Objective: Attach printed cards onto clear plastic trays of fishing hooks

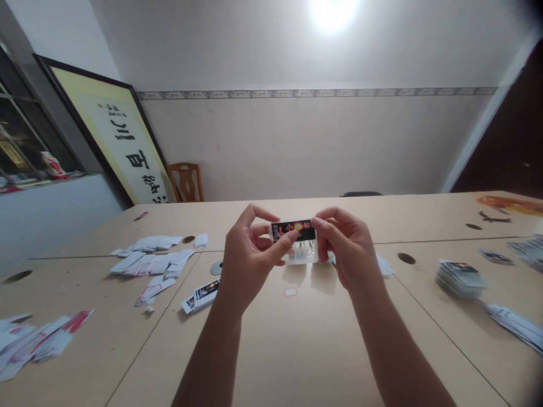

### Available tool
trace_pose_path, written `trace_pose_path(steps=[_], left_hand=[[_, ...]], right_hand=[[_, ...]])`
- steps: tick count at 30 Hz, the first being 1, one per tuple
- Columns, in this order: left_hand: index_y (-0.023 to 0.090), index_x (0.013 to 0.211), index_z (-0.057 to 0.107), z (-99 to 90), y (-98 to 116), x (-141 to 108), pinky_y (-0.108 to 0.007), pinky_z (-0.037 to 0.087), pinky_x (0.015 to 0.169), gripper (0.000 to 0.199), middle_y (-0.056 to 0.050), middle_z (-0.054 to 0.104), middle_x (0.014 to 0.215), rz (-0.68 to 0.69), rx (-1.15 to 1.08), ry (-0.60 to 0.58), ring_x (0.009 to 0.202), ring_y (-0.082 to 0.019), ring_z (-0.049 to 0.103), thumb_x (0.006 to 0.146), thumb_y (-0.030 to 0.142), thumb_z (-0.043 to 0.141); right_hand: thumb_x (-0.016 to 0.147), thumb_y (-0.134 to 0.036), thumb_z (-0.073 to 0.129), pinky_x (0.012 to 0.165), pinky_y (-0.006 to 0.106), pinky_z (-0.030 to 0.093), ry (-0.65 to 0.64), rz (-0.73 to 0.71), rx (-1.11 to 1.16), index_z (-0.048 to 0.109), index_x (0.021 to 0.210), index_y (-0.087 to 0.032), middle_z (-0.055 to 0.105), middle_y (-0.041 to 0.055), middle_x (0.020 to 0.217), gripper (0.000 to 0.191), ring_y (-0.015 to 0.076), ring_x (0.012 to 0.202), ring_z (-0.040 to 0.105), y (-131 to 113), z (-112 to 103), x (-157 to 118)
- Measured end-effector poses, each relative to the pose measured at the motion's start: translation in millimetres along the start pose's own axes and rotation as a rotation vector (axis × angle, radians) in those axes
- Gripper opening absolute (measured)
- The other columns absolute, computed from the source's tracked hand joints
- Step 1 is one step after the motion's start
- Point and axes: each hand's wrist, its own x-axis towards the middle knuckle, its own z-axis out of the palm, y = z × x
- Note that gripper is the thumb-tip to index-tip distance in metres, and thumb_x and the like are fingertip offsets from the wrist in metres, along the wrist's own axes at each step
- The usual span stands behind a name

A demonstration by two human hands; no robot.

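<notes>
A small clear plastic box with a black printed label across its upper part is held up over the middle of the table. Small objects show through its clear lower part. My left hand grips the box from the left, its thumb lying across the label. The fingers of my right hand are closed on the box's upper right corner. Below the box, a small white label with a red border lies on the table.
Printed cards and a grey disc lie left of centre. White slips cover the left side, more nearer me. Stacked boxes and folded white strips sit on the right. A chair stands behind.
</notes>
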Motion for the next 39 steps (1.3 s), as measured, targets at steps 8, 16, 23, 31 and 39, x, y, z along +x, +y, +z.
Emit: trace_pose_path(steps=[8, 16, 23, 31, 39], left_hand=[[0.019, 0.09, 0.05, -0.8, 3.0, -1.4, -0.018, 0.056, 0.044, 0.04, -0.003, 0.074, 0.079, -0.011, -0.005, 0.06, 0.06, -0.017, 0.072, 0.072, 0.033, 0.083], [0.019, 0.091, 0.05, -5.4, -2.1, 2.1, -0.017, 0.056, 0.042, 0.04, -0.004, 0.073, 0.089, -0.001, 0.002, 0.044, 0.061, -0.017, 0.073, 0.074, 0.036, 0.082], [0.018, 0.093, 0.051, -10.4, -8.8, 5.0, -0.021, 0.061, 0.048, 0.038, -0.005, 0.071, 0.098, 0.008, -0.046, -0.013, 0.063, -0.018, 0.074, 0.076, 0.034, 0.081], [0.018, 0.094, 0.052, -12.6, -10.1, 5.4, -0.025, 0.065, 0.055, 0.034, -0.006, 0.069, 0.104, -0.003, -0.135, -0.119, 0.067, -0.017, 0.074, 0.077, 0.028, 0.08], [0.018, 0.102, 0.053, -20.7, -8.4, 6.5, -0.027, 0.065, 0.066, 0.038, -0.008, 0.068, 0.112, -0.038, -0.211, -0.268, 0.077, -0.017, 0.074, 0.077, 0.024, 0.08]], right_hand=[[0.077, -0.032, 0.076, 0.04, 0.021, 0.04, 0.025, -0.016, -0.032, 0.071, 0.084, -0.02, 0.057, -0.0066, 0.058, 0.015, 0.0057, 0.039, 0.051, -1.1, 2.1, -3.8], [0.076, -0.029, 0.078, 0.047, 0.022, 0.049, -0.111, 0.005, -0.061, 0.07, 0.091, -0.021, 0.058, -0.0051, 0.072, 0.019, 0.0058, 0.047, 0.056, -2.9, -6.2, -2.0], [0.079, -0.031, 0.077, 0.051, 0.023, 0.053, -0.242, 0.056, -0.126, 0.065, 0.107, -0.025, 0.066, -0.0014, 0.089, 0.03, 0.0074, 0.054, 0.06, -9.0, -12.3, 1.1], [0.077, -0.038, 0.079, 0.049, 0.023, 0.055, -0.318, 0.118, -0.095, 0.062, 0.11, -0.024, 0.072, 0.0023, 0.093, 0.04, 0.0113, 0.061, 0.064, -8.8, -11.2, 1.1], [0.076, -0.036, 0.081, 0.047, 0.024, 0.056, -0.334, 0.115, -0.031, 0.064, 0.104, -0.022, 0.073, 0.0016, 0.089, 0.036, 0.0106, 0.056, 0.064, -7.3, -13.0, 2.4]])
